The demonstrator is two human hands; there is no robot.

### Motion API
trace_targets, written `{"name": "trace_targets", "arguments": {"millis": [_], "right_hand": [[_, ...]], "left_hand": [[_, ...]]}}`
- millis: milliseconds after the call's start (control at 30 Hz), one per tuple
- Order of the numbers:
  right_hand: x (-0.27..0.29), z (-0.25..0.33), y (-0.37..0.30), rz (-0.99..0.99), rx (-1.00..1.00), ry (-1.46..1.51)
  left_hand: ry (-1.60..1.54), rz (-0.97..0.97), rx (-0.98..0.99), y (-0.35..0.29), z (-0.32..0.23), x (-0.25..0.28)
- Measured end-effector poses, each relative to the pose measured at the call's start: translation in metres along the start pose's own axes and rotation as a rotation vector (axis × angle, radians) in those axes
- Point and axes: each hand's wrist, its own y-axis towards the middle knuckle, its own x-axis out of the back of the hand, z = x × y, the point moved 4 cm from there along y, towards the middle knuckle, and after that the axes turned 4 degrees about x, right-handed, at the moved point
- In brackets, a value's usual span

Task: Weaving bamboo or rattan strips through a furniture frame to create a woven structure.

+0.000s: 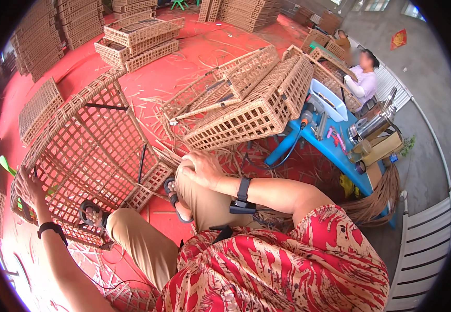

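Observation:
A large tan woven wicker basket (93, 135) stands tilted on the floor at my left, its open lattice facing me and dark metal bars inside. My left hand (30, 190) grips its left rim, fingers around the edge. Holding nothing, my right hand (203, 167) rests on my knee, fingers loosely bent and open. My sandalled feet are by the basket's lower edge.
More wicker baskets (249, 112) lie ahead, with stacks (142, 36) farther back. A blue table (319, 148) at right carries a pale blue tray (328, 101), tools and a corded tool. Cane strips litter the red floor. Another person (363, 80) sits beyond.

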Motion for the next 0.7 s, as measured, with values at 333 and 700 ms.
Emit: {"name": "trace_targets", "arguments": {"millis": [333, 700], "right_hand": [[-0.001, 0.002, -0.001, -0.006, -0.009, 0.025], [-0.003, -0.002, 0.001, 0.035, -0.041, 0.036]], "left_hand": [[-0.059, -0.029, -0.009, 0.001, 0.0, -0.005], [-0.073, -0.037, -0.012, 0.001, 0.003, -0.007]]}}
